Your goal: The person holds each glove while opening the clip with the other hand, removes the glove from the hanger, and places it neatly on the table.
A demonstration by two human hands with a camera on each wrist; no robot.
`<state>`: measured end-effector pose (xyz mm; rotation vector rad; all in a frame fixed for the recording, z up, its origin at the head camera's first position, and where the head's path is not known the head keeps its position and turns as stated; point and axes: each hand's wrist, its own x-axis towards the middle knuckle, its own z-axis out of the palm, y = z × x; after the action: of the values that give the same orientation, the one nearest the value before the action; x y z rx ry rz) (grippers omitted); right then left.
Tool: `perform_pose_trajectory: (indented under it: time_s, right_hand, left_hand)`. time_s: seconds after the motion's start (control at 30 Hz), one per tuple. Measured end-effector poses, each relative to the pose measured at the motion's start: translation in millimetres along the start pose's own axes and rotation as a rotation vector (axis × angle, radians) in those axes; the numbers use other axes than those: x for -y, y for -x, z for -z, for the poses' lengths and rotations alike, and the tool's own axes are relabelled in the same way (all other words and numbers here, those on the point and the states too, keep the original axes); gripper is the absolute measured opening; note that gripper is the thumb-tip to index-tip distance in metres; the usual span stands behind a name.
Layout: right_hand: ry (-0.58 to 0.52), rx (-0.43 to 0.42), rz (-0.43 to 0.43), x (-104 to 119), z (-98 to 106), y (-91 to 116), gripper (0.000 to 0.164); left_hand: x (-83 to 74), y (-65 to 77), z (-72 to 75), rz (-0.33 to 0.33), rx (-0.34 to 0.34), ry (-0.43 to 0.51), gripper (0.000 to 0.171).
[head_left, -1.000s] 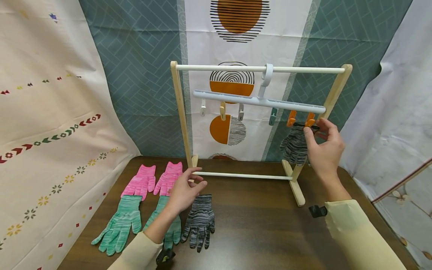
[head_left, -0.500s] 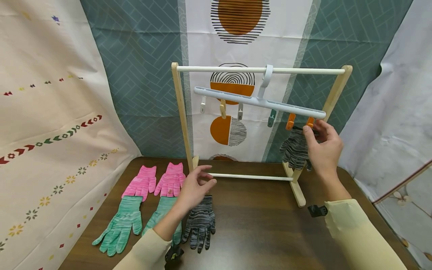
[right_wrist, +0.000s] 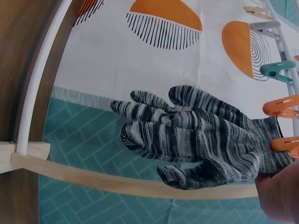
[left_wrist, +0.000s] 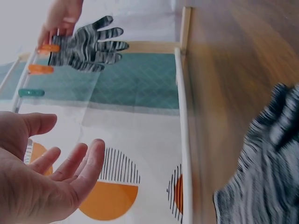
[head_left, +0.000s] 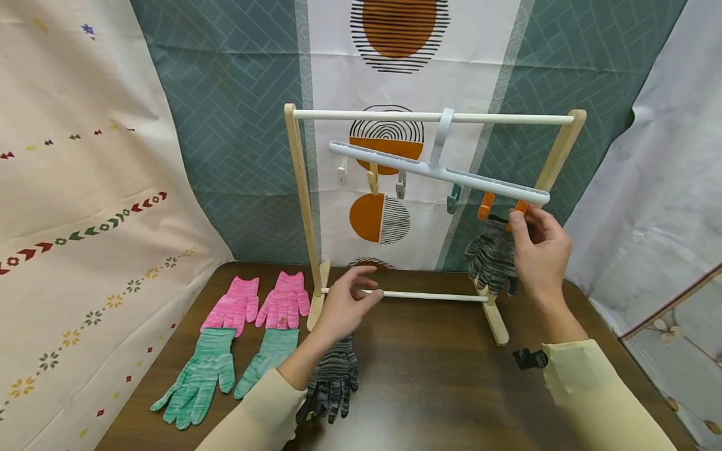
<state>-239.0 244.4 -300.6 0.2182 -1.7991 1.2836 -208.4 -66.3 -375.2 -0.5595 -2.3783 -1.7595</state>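
Note:
My right hand (head_left: 543, 247) pinches the outer orange clothespin (right_wrist: 286, 144) at the right end of a pale blue hanger (head_left: 408, 164). At that clothespin is the cuff of a grey-and-black striped glove (right_wrist: 201, 133), which hangs with its fingers pointing down. A second orange clothespin (head_left: 485, 205) is beside it, at the cuff's other corner. The hanger slants down toward the right. Holding nothing, my left hand (head_left: 346, 304) hovers with loosely bent fingers in front of the rack's lower bar. Below it, another striped glove (head_left: 334, 379) lies on the table, partly hidden by my left arm.
A wooden rack with a white top rod (head_left: 366, 115) carries the hanger. Teal (head_left: 454, 198), grey (head_left: 401, 185), cream (head_left: 373, 180) and white clothespins (head_left: 342, 169) hang from it. Pink gloves (head_left: 232, 304) and green gloves (head_left: 203, 376) lie on the table's left.
My left hand has moved right and slightly up. The hanger's right end has dipped, and the striped glove has sunk a little with my right hand at its clothespin.

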Motion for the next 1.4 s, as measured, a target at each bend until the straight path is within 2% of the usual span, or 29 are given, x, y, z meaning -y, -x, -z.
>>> perform_pose_trajectory:
  time_s: [0.03, 0.07, 0.27, 0.33, 0.4, 0.6, 0.77, 1.03, 1.17, 1.4]
  right_hand:
    - [-0.001, 0.0, 0.001, 1, 0, 1, 0.032]
    - [-0.008, -0.001, 0.003, 2, 0, 1, 0.031]
    - [-0.041, 0.004, -0.016, 6, 1, 7, 0.028]
    - [-0.047, 0.014, -0.03, 7, 1, 9, 0.029]
    - [-0.052, 0.024, -0.039, 9, 1, 11, 0.029]
    - [-0.032, 0.037, -0.063, 19, 1, 16, 0.031]
    - [-0.019, 0.049, -0.065, 26, -2, 22, 0.029]
    - [-0.023, 0.071, -0.075, 32, -6, 29, 0.028]
    - [-0.03, 0.098, -0.086, 37, -8, 32, 0.029]
    - [-0.012, 0.14, -0.151, 46, -10, 37, 0.031]
  left_hand:
    - [-6.8, 0.2, -0.9, -0.009, 0.005, -0.001, 0.042]
    - [-7.2, -1.7, -2.8, -0.018, 0.01, -0.001, 0.042]
    - [18.5, -20.8, -19.7, -0.051, 0.023, 0.016, 0.044]
    - [16.2, -23.5, -23.6, -0.06, 0.027, 0.039, 0.045]
    - [9.1, -24.8, -26.5, -0.071, 0.034, 0.063, 0.045]
    - [-24.8, -24.6, -31.1, -0.1, 0.086, 0.111, 0.045]
    - [-37.3, -32.5, -41.6, -0.118, 0.1, 0.169, 0.045]
    - [-46.6, -46.0, -59.7, -0.145, 0.153, 0.244, 0.047]
    - [-45.3, -54.6, -68.1, -0.172, 0.17, 0.254, 0.049]
    - [-28.4, -73.6, -86.7, -0.202, 0.185, 0.263, 0.053]
